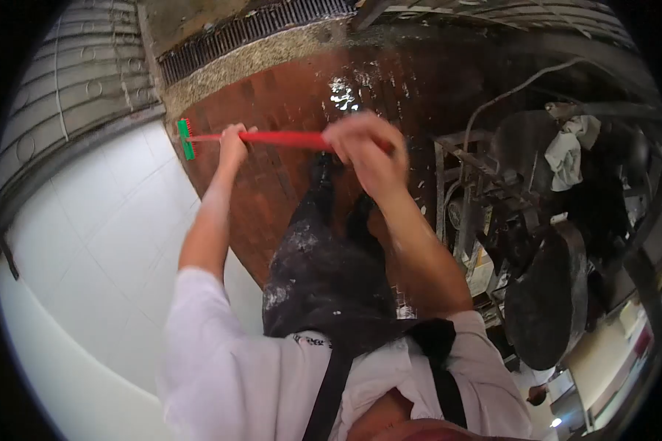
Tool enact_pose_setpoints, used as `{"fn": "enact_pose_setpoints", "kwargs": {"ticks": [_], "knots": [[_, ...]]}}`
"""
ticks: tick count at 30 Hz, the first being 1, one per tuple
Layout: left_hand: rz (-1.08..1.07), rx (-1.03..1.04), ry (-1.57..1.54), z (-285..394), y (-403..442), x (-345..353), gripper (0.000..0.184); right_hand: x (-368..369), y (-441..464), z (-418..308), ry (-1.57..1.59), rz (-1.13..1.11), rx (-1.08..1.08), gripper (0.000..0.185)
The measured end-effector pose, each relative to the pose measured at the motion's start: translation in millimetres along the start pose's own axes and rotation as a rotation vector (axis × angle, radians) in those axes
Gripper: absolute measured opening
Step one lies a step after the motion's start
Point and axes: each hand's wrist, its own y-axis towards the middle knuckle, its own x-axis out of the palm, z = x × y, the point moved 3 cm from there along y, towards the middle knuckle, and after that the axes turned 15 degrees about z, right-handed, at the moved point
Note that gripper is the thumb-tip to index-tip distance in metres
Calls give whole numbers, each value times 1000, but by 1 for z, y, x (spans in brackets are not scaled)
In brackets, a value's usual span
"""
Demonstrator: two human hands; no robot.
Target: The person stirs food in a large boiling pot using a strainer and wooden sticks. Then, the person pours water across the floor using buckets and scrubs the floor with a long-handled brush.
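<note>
A red pole [287,138] runs across the view, with a green brush head [186,140] with red bristles at its left end, by the foot of the white tiled wall. My left hand [232,145] is closed round the pole's middle part. Farther right, my right hand [368,147] grips the pole near its other end; this hand is somewhat blurred. Below the pole lies the reddish-brown tiled floor [265,176], wet and shiny beyond my hands.
White tiled wall [118,220] at left, with metal grilles above it. A drain grate [250,37] crosses the floor's far edge. Dark machinery [544,294], metal frames, a hose and a pale cloth [566,154] stand close on the right.
</note>
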Motion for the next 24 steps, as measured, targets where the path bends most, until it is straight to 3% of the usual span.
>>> {"fn": "enact_pose_setpoints", "kwargs": {"ticks": [1,2,4,5,7,8,9,10,12,14,15,17,19,20,21,22,23,24], "knots": [[-28,101,59,-8,10,13,35,2,14,1,-244,127,10,16],[-95,-24,5,30,24,16,32,-1,26,-38,-485,211,-133,16],[-31,-207,-309,167,38,39,24,-59,30,-129,-384,329,-306,17],[38,46,-80,237,42,62,17,-93,18,-190,-349,360,-407,19],[113,67,-333,370,41,121,15,-138,-18,-312,-393,250,-510,22],[-122,32,-483,426,53,113,26,-148,-38,-359,-454,152,-519,24],[-221,112,-430,470,60,122,28,-149,-59,-393,-515,81,-548,26],[-187,229,-521,500,63,157,29,-146,-76,-402,-623,163,-633,26],[-392,331,-656,514,69,126,29,-116,-105,-405,-772,307,-816,26],[-284,338,-623,485,47,79,27,-79,-131,-385,-829,408,-957,25],[-189,305,-562,453,29,42,26,-72,-134,-357,-816,375,-913,23],[-2,202,-371,341,9,-34,24,-53,-123,-278,-785,304,-706,20],[49,192,-209,193,-4,-53,21,-20,-91,-167,-665,195,-362,17],[-26,-407,-592,103,-15,-30,26,-1,-69,-105,-561,122,-179,16],[43,-595,-718,37,-11,-32,31,15,-44,-48,-450,41,-47,16],[122,-698,-905,-61,-14,5,35,25,-21,0,-371,-26,-3,16],[104,-669,-856,-59,-8,23,37,31,-2,27,-224,-93,-92,14],[88,-630,-809,-41,7,39,38,26,3,2,-99,1,-48,16]]}}
